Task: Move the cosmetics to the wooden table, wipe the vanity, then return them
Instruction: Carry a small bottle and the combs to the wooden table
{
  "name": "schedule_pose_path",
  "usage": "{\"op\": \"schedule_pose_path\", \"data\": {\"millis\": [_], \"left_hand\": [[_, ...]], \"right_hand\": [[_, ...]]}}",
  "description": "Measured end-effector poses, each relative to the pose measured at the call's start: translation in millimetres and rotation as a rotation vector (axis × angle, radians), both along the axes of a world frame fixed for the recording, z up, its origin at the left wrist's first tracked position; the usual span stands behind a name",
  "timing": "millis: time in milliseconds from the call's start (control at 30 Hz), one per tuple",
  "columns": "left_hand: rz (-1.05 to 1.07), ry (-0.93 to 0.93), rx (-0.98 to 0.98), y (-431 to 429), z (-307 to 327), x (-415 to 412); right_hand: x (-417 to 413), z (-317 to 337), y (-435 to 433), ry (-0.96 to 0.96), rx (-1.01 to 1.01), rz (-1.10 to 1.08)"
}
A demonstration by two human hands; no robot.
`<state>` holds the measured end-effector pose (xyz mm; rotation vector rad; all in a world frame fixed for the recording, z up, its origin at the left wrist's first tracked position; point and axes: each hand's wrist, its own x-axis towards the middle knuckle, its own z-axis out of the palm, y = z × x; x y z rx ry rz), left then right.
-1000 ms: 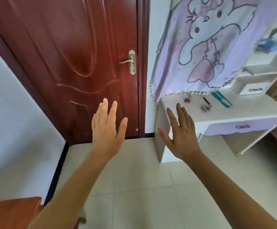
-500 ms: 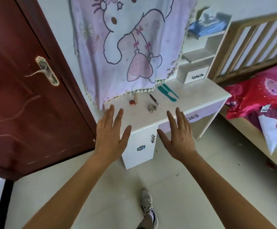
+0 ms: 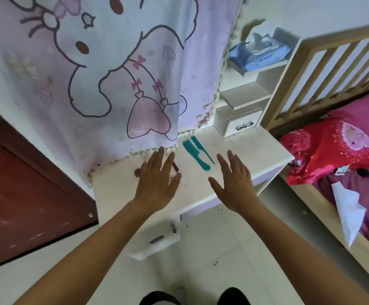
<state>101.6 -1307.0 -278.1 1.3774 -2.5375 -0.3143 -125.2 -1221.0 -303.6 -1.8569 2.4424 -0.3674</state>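
Head view: I see my left hand (image 3: 157, 183) and my right hand (image 3: 234, 183), both spread wide with straight fingers and holding nothing, above the white worktop (image 3: 113, 194). Two teal combs (image 3: 195, 154) lie side by side on it, between the hands. The left hand partly hides a small pencil (image 3: 175, 166).

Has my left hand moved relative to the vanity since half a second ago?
Yes. The left hand has gone forward over the vanity top, toward the curtain: the cosmetics that showed beyond it now lie mostly under it.
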Motion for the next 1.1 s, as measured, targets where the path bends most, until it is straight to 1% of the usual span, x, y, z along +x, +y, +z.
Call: {"op": "schedule_pose_path", "data": {"millis": [100,167,233,400,567,700,800,967,1034,1100], "left_hand": [[0.020,-0.109,0.071,-29.1,-19.2,-31.5],[0.078,-0.118,0.155,-46.7,-33.0,-48.6],[0.163,-0.118,0.233,-62.7,-48.7,-65.6],[0.379,-0.161,0.364,-91.7,-71.5,-94.6],[0.536,-0.149,0.429,-108.9,-90.8,-116.7],[0.602,-0.150,0.534,-114.8,-128.6,-123.2],[0.622,-0.148,0.571,-129.8,-163.9,-125.9],[0.634,-0.241,0.499,-144.8,-207.5,-127.8],[0.618,-0.256,0.423,-146.0,-215.8,-125.3],[0.602,-0.278,0.395,-152.1,-218.5,-121.5]], "right_hand": [[-35.7,-14.3,-35.7,-0.017,0.051,0.045],[-59.7,-26.7,-61.3,-0.024,0.087,0.083],[-85.0,-40.1,-91.7,-0.035,0.133,0.135],[-131.7,-59.8,-163.8,-0.140,0.238,0.261],[-146.2,-83.8,-213.8,-0.149,0.355,0.377],[-138.8,-116.0,-229.0,-0.177,0.448,0.428],[-131.0,-146.5,-233.2,-0.193,0.490,0.402],[-112.5,-179.8,-224.6,-0.158,0.549,0.275],[-107.7,-185.7,-219.2,-0.202,0.551,0.211],[-104.2,-188.8,-220.1,-0.312,0.541,0.118]]}}
